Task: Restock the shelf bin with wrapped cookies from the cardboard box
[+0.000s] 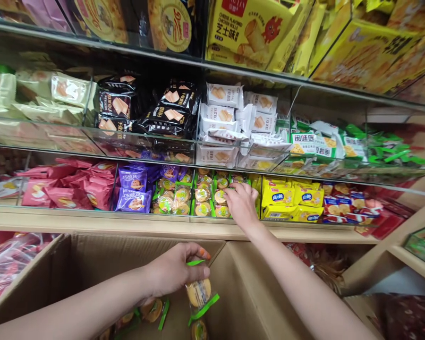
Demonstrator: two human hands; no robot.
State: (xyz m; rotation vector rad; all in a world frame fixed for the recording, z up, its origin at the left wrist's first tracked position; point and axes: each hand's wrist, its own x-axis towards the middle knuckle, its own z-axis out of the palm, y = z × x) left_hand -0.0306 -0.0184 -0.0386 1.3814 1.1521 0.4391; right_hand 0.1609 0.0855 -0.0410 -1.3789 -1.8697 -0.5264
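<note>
My left hand (pixel 173 269) is closed, thumb against fingers, on a clear, green-edged cookie packet (pixel 199 293) with round biscuits inside. It hangs over an open cardboard box (pixel 102 255); more such packets (pixel 152 310) lie lower in the box. My right hand (pixel 242 203) reaches into the lowest shelf, touching the green-edged cookie packets (pixel 202 194) stacked in a glass-fronted compartment. Its fingers bend over the packets, and the fingertips are partly hidden, so whether they grip one cannot be told.
Glass dividers split the shelves. Purple packets (pixel 131 200) and pink packets (pixel 67 193) sit left of the cookies, yellow packets (pixel 292 198) right. White packets (pixel 221 118) and black packets (pixel 170 111) fill the shelf above. A wooden shelf edge (pixel 127 222) runs behind the box.
</note>
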